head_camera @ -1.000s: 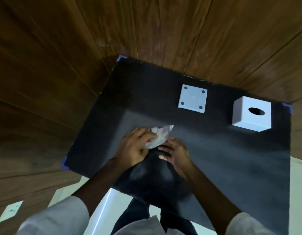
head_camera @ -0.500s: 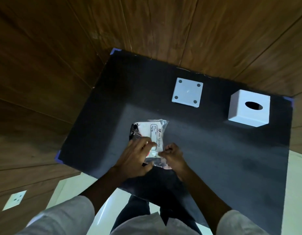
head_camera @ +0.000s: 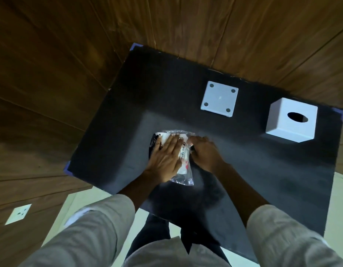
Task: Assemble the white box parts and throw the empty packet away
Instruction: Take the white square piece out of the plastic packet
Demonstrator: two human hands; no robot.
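While flat on the packet (head_camera: pixel 183 157), left hand (head_camera: pixel 165 158) open; right hand (head_camera: pixel 204 153) seemingly pinching its edge.

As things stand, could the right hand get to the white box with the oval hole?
Probably yes. The right hand rests on the packet, and only bare black mat lies between it and the white box, though it would first have to let go.

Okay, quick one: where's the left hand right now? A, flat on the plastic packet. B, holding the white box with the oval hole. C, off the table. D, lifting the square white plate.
A: the left hand lies spread flat on the packet, while the box and plate sit untouched farther back.
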